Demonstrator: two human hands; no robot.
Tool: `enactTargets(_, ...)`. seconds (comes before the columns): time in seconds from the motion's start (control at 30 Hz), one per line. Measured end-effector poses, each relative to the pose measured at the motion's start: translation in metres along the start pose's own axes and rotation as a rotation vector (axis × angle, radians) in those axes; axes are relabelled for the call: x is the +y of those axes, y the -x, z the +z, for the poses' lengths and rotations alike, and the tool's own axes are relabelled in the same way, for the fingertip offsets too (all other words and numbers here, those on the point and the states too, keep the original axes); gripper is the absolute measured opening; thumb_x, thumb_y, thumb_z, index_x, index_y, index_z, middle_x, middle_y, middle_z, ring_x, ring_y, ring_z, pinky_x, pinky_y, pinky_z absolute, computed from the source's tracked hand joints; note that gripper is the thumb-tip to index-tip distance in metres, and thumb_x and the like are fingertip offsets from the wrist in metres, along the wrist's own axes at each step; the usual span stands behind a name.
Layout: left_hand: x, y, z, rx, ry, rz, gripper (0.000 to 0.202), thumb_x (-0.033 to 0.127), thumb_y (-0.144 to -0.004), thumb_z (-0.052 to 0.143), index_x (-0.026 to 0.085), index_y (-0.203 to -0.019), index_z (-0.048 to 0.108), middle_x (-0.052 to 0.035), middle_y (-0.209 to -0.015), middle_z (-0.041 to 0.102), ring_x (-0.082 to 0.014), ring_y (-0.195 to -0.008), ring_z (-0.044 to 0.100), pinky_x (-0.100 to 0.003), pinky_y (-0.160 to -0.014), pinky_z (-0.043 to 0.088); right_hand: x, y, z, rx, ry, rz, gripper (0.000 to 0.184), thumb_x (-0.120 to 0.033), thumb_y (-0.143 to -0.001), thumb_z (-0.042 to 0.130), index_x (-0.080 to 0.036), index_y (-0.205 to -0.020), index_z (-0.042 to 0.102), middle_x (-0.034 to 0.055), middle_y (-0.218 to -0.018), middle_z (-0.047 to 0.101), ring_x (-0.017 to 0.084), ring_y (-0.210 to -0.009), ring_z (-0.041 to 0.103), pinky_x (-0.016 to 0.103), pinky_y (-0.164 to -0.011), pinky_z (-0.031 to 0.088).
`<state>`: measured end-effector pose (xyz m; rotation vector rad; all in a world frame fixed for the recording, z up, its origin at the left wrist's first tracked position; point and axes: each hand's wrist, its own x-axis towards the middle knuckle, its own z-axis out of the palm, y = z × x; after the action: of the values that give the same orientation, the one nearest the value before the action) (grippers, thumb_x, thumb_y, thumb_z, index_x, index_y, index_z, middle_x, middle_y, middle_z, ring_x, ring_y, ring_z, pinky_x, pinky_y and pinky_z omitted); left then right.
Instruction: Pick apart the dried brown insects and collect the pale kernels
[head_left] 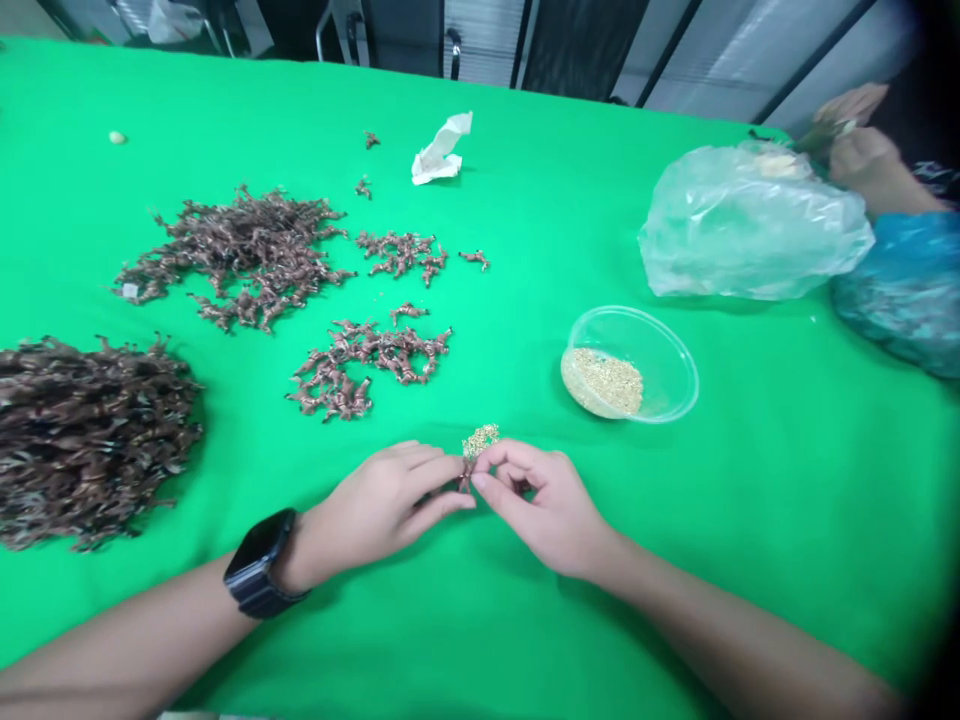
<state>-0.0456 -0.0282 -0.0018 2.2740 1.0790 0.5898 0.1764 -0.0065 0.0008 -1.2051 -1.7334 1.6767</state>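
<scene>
My left hand (pixel 386 505) and my right hand (pixel 544 500) meet low in the middle of the green table (pixel 750 480). Between their pinched fingertips sits a small brown piece topped with a gold beaded cluster (pixel 480 440). Both hands are closed on it. A black watch (pixel 259 565) is on my left wrist. A clear plastic bowl (pixel 667 355) of tiny gold beads stands just beyond my right hand.
Piles of small brown pieces lie at the left (pixel 90 440), far left-centre (pixel 240 250) and centre (pixel 367 360). A crumpled white paper (pixel 441 150) lies farther back. A clear plastic bag (pixel 750 225) and a blue bag (pixel 907 290) sit right, by another person's hand (pixel 862 150).
</scene>
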Motion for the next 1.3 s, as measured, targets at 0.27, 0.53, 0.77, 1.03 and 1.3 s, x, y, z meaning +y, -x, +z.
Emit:
enactTargets(0.27, 0.003, -0.004, -0.002, 0.003, 0.028, 0.005, 0.027, 0.042, -0.103, 0.051, 0.018, -0.095, 0.062, -0.0021, -0.081, 0.066, -0.0148, -0.075, 0.061, -0.025, -0.07, 0.044, 0.005, 0.001, 0.002, 0.072, 0.028, -0.102, 0.023, -0.043, -0.094, 0.062, -0.02, -0.091, 0.062, -0.0073, -0.055, 0.04, 0.009, -0.05, 0.033, 0.026, -0.051, 0.025)
enactTargets(0.53, 0.005, -0.009, -0.003, 0.105, -0.049, 0.104, 0.027, 0.042, -0.102, 0.052, 0.018, -0.104, 0.066, -0.0079, -0.103, 0.068, -0.0188, -0.097, 0.062, -0.03, -0.087, 0.05, 0.004, 0.001, 0.005, 0.148, -0.091, -0.157, 0.034, -0.051, -0.089, 0.067, -0.018, -0.091, 0.062, -0.0059, -0.057, 0.049, 0.008, -0.049, 0.037, 0.025, -0.048, 0.027)
enactTargets(0.77, 0.015, -0.016, -0.011, 0.054, -0.326, 0.097, 0.029, 0.04, -0.105, 0.046, 0.019, -0.113, 0.065, -0.0093, -0.101, 0.068, -0.0211, -0.095, 0.064, -0.032, -0.085, 0.051, -0.001, -0.003, 0.001, 0.081, -0.378, -0.075, 0.035, -0.048, -0.077, 0.078, -0.018, -0.083, 0.061, -0.0088, -0.053, 0.044, 0.007, -0.043, 0.033, 0.024, -0.044, 0.029)
enactTargets(1.03, 0.011, -0.024, 0.003, 0.152, -0.439, 0.15, 0.027, 0.035, -0.106, 0.043, 0.017, -0.114, 0.063, -0.0115, -0.104, 0.069, -0.0212, -0.096, 0.065, -0.033, -0.086, 0.051, -0.004, -0.01, -0.018, -0.165, -0.639, 0.122, 0.028, -0.035, -0.075, 0.077, -0.018, -0.073, 0.054, -0.0122, -0.05, 0.026, 0.006, -0.046, 0.016, 0.022, -0.044, 0.021)
enactTargets(1.3, 0.012, -0.023, 0.008, 0.187, -0.029, -0.026, 0.03, 0.043, -0.105, 0.045, 0.018, -0.103, 0.062, -0.0045, -0.093, 0.071, -0.0164, -0.081, 0.066, -0.026, -0.076, 0.047, 0.006, -0.008, -0.011, 0.256, 0.0, -0.339, 0.024, -0.042, -0.089, 0.068, -0.019, -0.091, 0.062, -0.0093, -0.053, 0.036, 0.008, -0.048, 0.029, 0.026, -0.05, 0.022)
